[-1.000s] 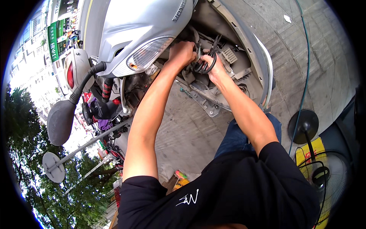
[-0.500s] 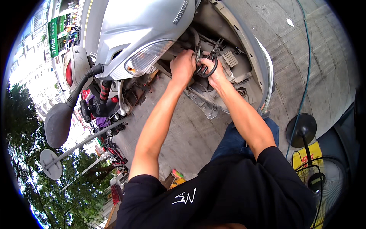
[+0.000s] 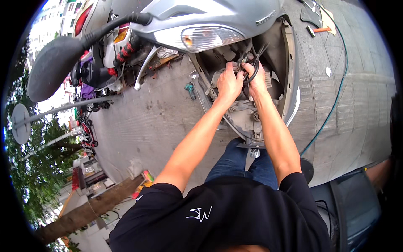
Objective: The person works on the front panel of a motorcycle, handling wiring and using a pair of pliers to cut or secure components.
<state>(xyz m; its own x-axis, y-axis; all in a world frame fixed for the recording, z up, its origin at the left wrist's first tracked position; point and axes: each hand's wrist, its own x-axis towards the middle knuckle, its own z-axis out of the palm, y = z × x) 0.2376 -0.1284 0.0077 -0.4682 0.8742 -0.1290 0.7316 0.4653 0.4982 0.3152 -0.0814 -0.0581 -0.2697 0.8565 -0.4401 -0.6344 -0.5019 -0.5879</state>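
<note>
And in they were, both bare hands close together inside the exposed, dusty grey plastic cavity (image 3: 288,54) at the front of the silver scooter (image 3: 226,17)! The right hand (image 3: 257,80) had its fingers curled around a looped black cable (image 3: 256,70), its thin dark ends poking up past the fingertips. Right beside it, the left hand (image 3: 229,84), fingers bent, thumb and forefinger drawn in at the same tangle of wiring; whether they had pinched a strand, I couldn't tell.

So the cable sat between the two hands, just below the clear oval lamp (image 3: 214,38) with its amber bulb. Out on the paving, a teal power drill (image 3: 190,90) lay to the left of the cavity. Over at the upper right, an orange-handled hammer (image 3: 321,30) rested near a long blue-green hose (image 3: 336,101), which curved down along the ground.
</note>
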